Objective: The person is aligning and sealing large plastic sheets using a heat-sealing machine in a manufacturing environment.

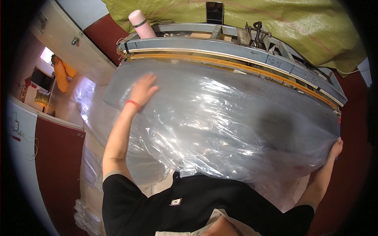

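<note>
Smoothing the wide, clear plastic sheet (212,129) wants light pressure from the spread left grip (145,89) at ten o'clock, the right grip (336,147) pinching its edge at three.

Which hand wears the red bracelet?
The left hand, palm down over the left part of the film: it wears the bracelet. The right hand, at the film's right edge, shows none.

One flask (143,26), two hands (145,88) (337,147)

I'm counting two bare hands; one red bracelet (133,104) is circling the left wrist (137,99). One pink flask is standing far left, one green tarp (315,31) lining the far side, one black shirt (236,204) showing near.
</note>
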### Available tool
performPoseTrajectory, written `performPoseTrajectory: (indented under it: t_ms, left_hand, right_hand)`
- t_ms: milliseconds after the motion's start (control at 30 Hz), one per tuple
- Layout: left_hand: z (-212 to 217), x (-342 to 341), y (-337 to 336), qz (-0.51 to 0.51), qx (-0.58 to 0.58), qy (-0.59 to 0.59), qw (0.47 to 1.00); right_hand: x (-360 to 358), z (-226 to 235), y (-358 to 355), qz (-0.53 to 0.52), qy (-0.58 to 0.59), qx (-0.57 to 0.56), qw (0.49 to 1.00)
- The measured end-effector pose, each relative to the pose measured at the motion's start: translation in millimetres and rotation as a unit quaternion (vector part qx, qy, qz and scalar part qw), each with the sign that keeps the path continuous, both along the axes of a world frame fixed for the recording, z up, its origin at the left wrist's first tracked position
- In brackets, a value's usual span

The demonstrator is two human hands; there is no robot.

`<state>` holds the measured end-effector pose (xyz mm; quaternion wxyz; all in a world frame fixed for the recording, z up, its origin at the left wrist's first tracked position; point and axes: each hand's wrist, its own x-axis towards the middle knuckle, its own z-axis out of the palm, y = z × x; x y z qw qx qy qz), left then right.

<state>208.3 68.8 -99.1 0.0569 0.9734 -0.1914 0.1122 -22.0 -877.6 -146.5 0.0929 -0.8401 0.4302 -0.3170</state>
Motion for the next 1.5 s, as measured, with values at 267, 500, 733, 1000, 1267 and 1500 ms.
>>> performPoseTrajectory:
  t_ms: [267,500,733,1000,1267,1500]
  left_hand:
    - [9,43,-38,0.071,-0.056,-0.074,0.993]
    - [-3,44,-53,0.054,-0.159,-0.128,0.978]
    - [-2,59,-67,0.106,-0.273,-0.188,0.938]
    - [-56,129,56,0.259,-0.408,-0.169,0.859]
    - [-75,191,83,0.156,-0.554,-0.112,0.81]
    - [-73,188,62,0.145,-0.581,-0.125,0.791]
  right_hand:
    - [-82,42,-23,0.189,-0.325,0.333,0.864]
    - [-134,61,-13,0.149,-0.355,0.313,0.869]
    - [-59,55,-11,0.022,-0.388,0.257,0.885]
    - [125,19,62,0.047,-0.231,-0.039,0.971]
    - [183,7,63,0.136,-0.384,0.149,0.901]
    - [180,3,44,0.047,-0.361,0.154,0.919]
